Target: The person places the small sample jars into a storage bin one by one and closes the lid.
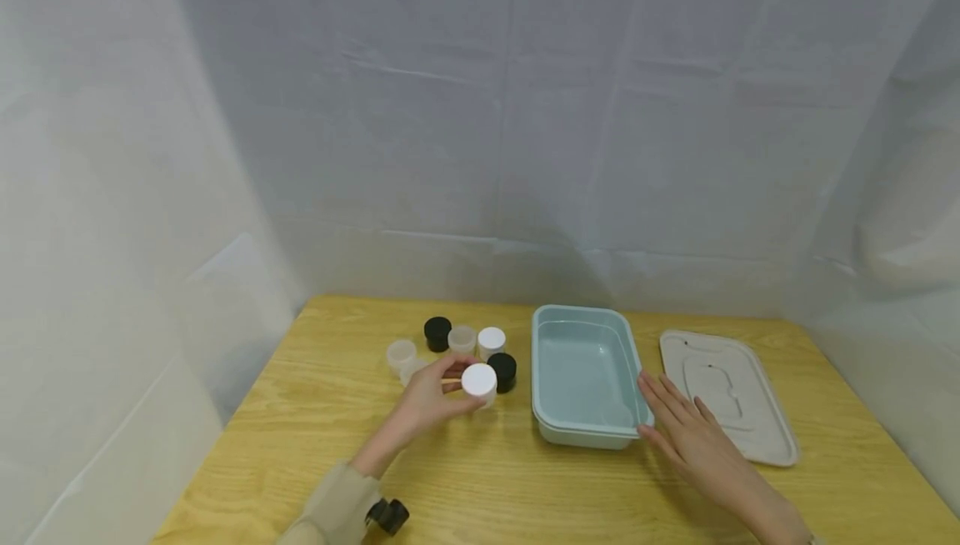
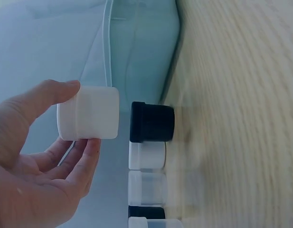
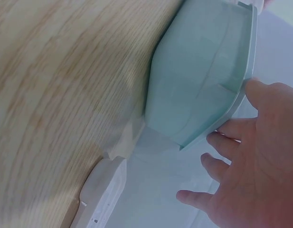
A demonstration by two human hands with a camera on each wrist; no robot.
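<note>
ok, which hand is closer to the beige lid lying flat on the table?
Right. The right hand lies open against the teal bin, just beside the beige lid. The left hand holds a white-capped jar across the bin from it.

My right hand (image 3: 253, 166) lies open with straight fingers, the fingertips (image 3: 253, 88) against the rim of the pale blue tub (image 3: 203, 76). The tub sits on the wooden desk (image 3: 61, 80), and a beige lid (image 3: 101, 194) lies just beside it.
</note>
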